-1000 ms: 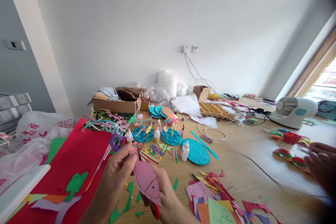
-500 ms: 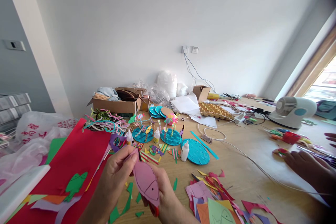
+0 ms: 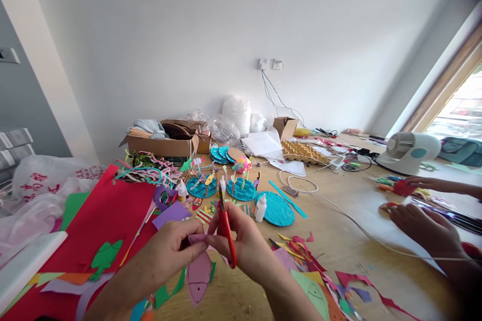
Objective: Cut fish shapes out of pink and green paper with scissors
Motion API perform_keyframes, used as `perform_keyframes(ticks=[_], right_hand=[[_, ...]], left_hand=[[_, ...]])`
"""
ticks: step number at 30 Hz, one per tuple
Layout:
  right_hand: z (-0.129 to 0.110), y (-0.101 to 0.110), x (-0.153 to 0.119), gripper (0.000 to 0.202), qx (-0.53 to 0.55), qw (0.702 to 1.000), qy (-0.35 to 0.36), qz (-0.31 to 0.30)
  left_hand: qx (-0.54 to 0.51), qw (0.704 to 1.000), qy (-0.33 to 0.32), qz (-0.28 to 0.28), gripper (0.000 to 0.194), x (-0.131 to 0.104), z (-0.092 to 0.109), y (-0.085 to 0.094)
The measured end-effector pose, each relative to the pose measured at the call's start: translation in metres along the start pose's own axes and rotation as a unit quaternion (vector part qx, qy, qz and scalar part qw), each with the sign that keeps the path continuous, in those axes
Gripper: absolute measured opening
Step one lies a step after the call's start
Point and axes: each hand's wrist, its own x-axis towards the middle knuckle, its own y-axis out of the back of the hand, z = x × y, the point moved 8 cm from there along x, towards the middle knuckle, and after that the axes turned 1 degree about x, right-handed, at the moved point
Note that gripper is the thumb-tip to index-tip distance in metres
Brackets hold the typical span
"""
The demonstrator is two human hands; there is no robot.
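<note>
1. Two bare hands work above the wooden tabletop [image 3: 241,308]: the left hand [image 3: 169,248] pinches a narrow piece of pink paper [image 3: 196,238] between thumb and fingers, and the right hand [image 3: 250,246] meets it with its fingertips.

2. One pair of red-handled scissors [image 3: 226,233] has come up into plain view. Half a second ago only a bit of red handle showed beneath the right hand; now the blades point upward, away from the paper, with the handle gripped in that hand.

3. One pink paper fish with a black-drawn outline and a dot eye [image 3: 199,273] has shifted too. It was slanted between the hands; now it is below the fingers, head toward the wearer. Whether it hangs from the pinched piece or lies loose cannot be told, as the fingers cover the join.

4. Taken together, this suggests a pause in snipping while the fingertips handle the pink paper; the outline seems largely trimmed.

5. Several green paper offcuts [image 3: 179,283] lie near the fish, and a purple paper piece [image 3: 171,215] now shows beyond the left hand.

6. Another person's hand [image 3: 424,183] at the right now reaches to a red object [image 3: 402,188], unclear in detail.
</note>
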Motion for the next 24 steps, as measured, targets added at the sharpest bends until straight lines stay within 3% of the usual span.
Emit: perform_keyframes(ticks=[4,9,13,15,16,17,19,21,24], right_hand=[[0.001,-0.002,0.0,0.018,-0.053,0.998,0.02,-0.027],[0.007,0.009,0.004,0.018,-0.034,0.999,0.003,0.005],[0.007,0.023,0.006,0.02,0.06,0.992,0.016,0.11],[0.008,0.032,0.003,0.022,0.135,0.971,0.046,0.192],[0.009,0.035,0.002,0.023,0.167,0.959,0.059,0.223],[0.011,0.038,0.0,0.024,0.193,0.947,0.068,0.247],[0.014,0.041,-0.001,0.024,0.231,0.929,0.08,0.279],[0.016,0.043,-0.001,0.024,0.265,0.914,0.089,0.295],[0.016,0.045,-0.001,0.024,0.306,0.897,0.101,0.302]], left_hand=[[0.03,0.999,-0.015,-0.009,0.026,0.001,0.004,-0.003],[-0.034,0.998,-0.021,0.056,0.02,0.003,0.003,0.011],[-0.119,0.98,-0.012,0.16,0.015,0.001,-0.006,0.028],[-0.16,0.962,-0.014,0.219,0.014,0.0,-0.014,0.035],[-0.177,0.96,-0.009,0.217,0.014,0.001,-0.019,0.034],[-0.181,0.966,-0.004,0.183,0.014,0.005,-0.023,0.028],[-0.158,0.986,-0.002,0.045,0.015,0.012,-0.026,0.005],[-0.123,0.991,0.011,-0.044,0.02,0.012,-0.031,-0.012],[-0.054,0.995,0.036,-0.077,0.022,0.01,-0.037,-0.022]])
